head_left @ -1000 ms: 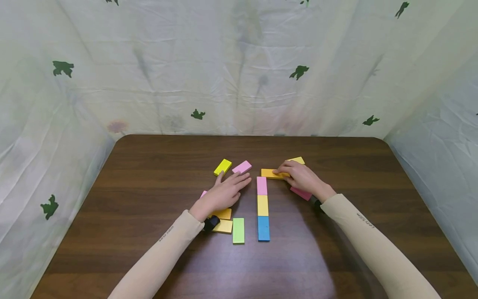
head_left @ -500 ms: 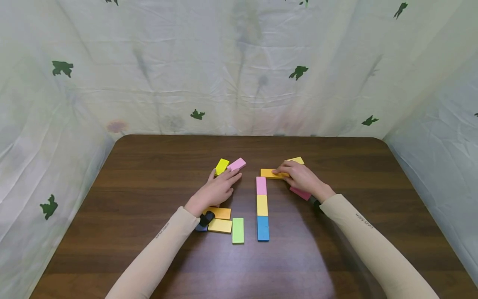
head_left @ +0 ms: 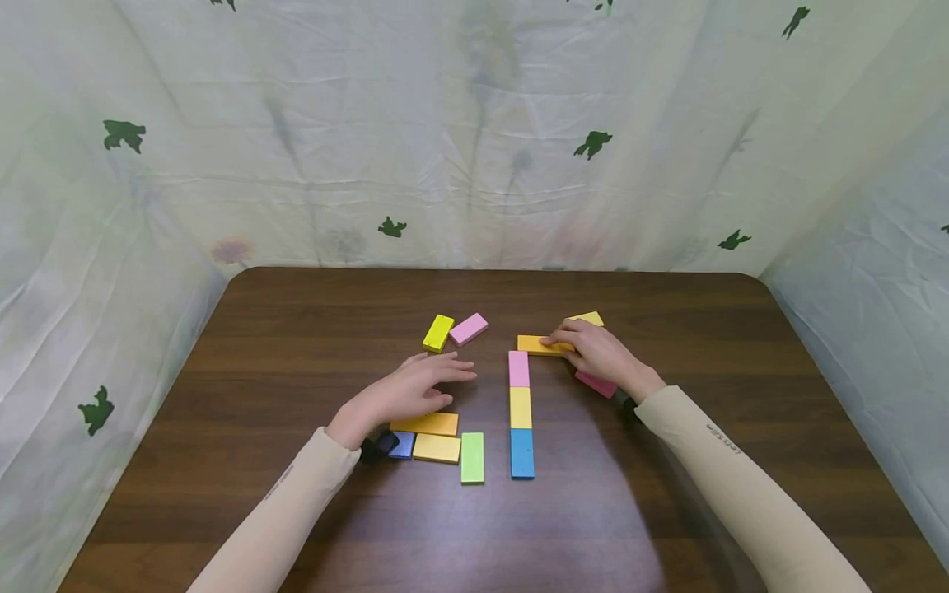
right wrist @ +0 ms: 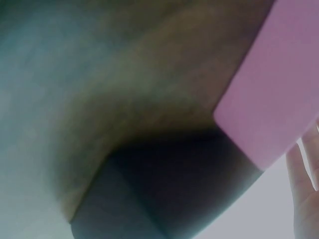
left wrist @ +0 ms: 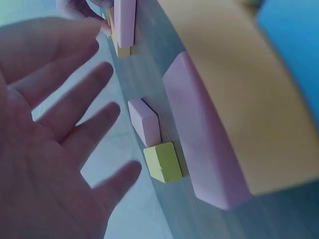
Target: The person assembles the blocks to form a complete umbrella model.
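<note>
My left hand (head_left: 404, 391) hovers with fingers extended and holds nothing. Just beyond it lie a bright yellow block (head_left: 438, 333) and a pink block (head_left: 469, 329). Under its palm side, another pink block (left wrist: 204, 134) shows in the left wrist view, hidden from the head view. My right hand (head_left: 599, 352) grips the right end of an orange block (head_left: 531, 345) lying crosswise, fingertips on its top and thumb at the near side. Below that orange block runs a column: pink (head_left: 519, 369), yellow (head_left: 521, 408) and blue block (head_left: 522, 453).
Near the left wrist lie an orange block (head_left: 437, 423), a dark blue block (head_left: 402, 445), a pale yellow block (head_left: 437, 448) and a green block (head_left: 472, 458). A pale yellow block (head_left: 591, 317) and a deep pink block (head_left: 596, 383) flank the right hand. Patterned cloth (head_left: 474, 148) surrounds the table (head_left: 311, 329).
My left hand shifted the pink block leftward toward the bright yellow one, then lifted off and drew back left and nearer. The right hand has stayed on the orange block.
</note>
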`<state>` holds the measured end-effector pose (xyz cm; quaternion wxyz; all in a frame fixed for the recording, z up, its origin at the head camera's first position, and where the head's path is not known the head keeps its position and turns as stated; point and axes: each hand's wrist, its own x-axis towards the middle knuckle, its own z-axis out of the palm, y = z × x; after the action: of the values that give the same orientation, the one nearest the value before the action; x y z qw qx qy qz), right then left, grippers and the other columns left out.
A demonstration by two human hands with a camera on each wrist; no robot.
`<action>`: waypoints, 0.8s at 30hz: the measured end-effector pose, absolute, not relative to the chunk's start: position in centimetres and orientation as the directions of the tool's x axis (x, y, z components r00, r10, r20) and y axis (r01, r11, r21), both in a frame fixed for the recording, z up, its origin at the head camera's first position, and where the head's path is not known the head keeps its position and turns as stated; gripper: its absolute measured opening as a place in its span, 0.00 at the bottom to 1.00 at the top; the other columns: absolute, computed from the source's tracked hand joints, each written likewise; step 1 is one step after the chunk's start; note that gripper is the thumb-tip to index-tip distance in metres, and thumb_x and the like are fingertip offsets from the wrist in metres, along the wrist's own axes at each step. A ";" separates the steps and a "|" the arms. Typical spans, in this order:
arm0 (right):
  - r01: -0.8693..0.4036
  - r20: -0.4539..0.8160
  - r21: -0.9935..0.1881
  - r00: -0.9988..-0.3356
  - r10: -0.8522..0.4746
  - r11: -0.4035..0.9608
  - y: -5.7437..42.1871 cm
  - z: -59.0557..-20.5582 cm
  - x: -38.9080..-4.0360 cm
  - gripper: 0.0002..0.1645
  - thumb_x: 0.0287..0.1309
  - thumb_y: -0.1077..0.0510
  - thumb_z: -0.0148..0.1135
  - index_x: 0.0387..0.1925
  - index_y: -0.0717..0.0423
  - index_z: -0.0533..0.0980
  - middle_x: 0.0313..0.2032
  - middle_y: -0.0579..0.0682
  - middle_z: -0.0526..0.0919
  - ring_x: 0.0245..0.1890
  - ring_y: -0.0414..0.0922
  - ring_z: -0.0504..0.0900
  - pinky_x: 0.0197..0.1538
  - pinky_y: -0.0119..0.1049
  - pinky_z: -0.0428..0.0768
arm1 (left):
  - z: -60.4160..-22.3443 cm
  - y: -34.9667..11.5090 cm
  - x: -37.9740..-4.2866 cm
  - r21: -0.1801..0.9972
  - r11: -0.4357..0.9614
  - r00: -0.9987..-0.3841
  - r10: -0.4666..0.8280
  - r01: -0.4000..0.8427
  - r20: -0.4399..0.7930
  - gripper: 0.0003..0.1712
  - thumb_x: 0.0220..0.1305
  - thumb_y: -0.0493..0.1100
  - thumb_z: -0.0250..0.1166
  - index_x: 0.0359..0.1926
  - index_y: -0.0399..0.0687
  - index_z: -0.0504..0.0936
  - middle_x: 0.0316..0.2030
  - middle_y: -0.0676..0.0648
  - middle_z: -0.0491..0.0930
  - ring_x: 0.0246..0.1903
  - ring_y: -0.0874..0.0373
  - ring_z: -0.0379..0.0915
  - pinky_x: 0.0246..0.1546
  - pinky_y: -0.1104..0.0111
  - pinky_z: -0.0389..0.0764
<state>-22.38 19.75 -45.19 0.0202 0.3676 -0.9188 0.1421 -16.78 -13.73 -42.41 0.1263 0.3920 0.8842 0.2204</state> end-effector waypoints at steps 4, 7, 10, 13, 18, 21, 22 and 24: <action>-0.675 0.134 -0.244 -0.734 -0.665 0.696 19.8 -45.2 -22.4 0.21 0.55 0.69 0.64 0.50 0.54 0.81 0.41 0.51 0.79 0.43 0.48 0.76 0.50 0.43 0.76 | -42.3 -14.2 -16.0 0.532 0.553 -0.622 0.781 0.642 -0.061 0.26 0.63 0.36 0.62 0.63 0.43 0.74 0.62 0.45 0.71 0.67 0.44 0.55 0.64 0.47 0.56; -0.669 0.128 -0.248 -0.740 -0.661 0.701 19.8 -45.2 -22.3 0.21 0.55 0.69 0.64 0.51 0.54 0.81 0.41 0.51 0.79 0.43 0.48 0.76 0.50 0.43 0.77 | -42.2 -14.3 -15.5 0.542 0.545 -0.607 0.791 0.640 -0.079 0.25 0.62 0.36 0.61 0.61 0.42 0.75 0.60 0.46 0.74 0.67 0.45 0.57 0.64 0.46 0.54; -0.666 0.126 -0.254 -0.742 -0.659 0.702 19.8 -45.1 -22.3 0.21 0.55 0.69 0.64 0.51 0.54 0.81 0.41 0.51 0.79 0.43 0.48 0.76 0.50 0.43 0.77 | -42.2 -14.5 -15.2 0.530 0.545 -0.601 0.795 0.650 -0.082 0.22 0.61 0.35 0.61 0.58 0.43 0.79 0.57 0.46 0.76 0.65 0.45 0.60 0.63 0.44 0.53; -0.669 0.132 -0.255 -0.739 -0.661 0.698 19.8 -45.1 -22.2 0.21 0.55 0.69 0.64 0.51 0.54 0.81 0.41 0.50 0.79 0.42 0.47 0.76 0.49 0.43 0.77 | -42.3 -14.7 -14.8 0.511 0.537 -0.591 0.804 0.671 -0.069 0.20 0.60 0.33 0.62 0.54 0.45 0.82 0.55 0.46 0.78 0.64 0.44 0.62 0.62 0.41 0.52; -0.677 0.142 -0.252 -0.733 -0.666 0.691 19.8 -45.2 -22.3 0.20 0.54 0.69 0.64 0.50 0.54 0.81 0.40 0.50 0.79 0.41 0.47 0.76 0.48 0.42 0.77 | -42.5 -15.0 -14.4 0.492 0.544 -0.585 0.807 0.679 -0.085 0.20 0.58 0.32 0.64 0.53 0.46 0.82 0.53 0.47 0.79 0.64 0.44 0.62 0.62 0.41 0.52; -0.672 0.132 -0.248 -0.737 -0.663 0.698 19.7 -45.2 -22.4 0.20 0.55 0.69 0.64 0.50 0.53 0.81 0.40 0.49 0.79 0.41 0.46 0.76 0.49 0.41 0.77 | -42.9 -15.2 -14.2 0.479 0.567 -0.595 0.796 0.670 -0.109 0.20 0.59 0.34 0.65 0.54 0.48 0.82 0.53 0.49 0.79 0.64 0.46 0.62 0.63 0.42 0.52; -0.670 0.129 -0.246 -0.739 -0.661 0.700 19.7 -45.2 -22.4 0.20 0.55 0.69 0.64 0.50 0.54 0.81 0.40 0.49 0.79 0.41 0.46 0.76 0.49 0.41 0.77 | -43.0 -15.3 -14.2 0.474 0.572 -0.598 0.793 0.669 -0.113 0.21 0.59 0.34 0.65 0.54 0.49 0.82 0.52 0.49 0.79 0.64 0.46 0.62 0.63 0.42 0.52; -0.662 0.121 -0.248 -0.746 -0.655 0.708 19.7 -45.2 -22.4 0.20 0.54 0.68 0.65 0.50 0.53 0.82 0.40 0.49 0.79 0.41 0.46 0.76 0.49 0.41 0.77 | -43.2 -15.5 -14.2 0.460 0.567 -0.595 0.798 0.684 -0.099 0.21 0.58 0.34 0.66 0.54 0.48 0.82 0.52 0.49 0.80 0.63 0.46 0.63 0.62 0.42 0.53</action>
<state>-22.40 19.70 -45.20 0.0118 0.3563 -0.9240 0.1386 -14.16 -15.52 -43.19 0.1495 0.4247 0.8723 0.1906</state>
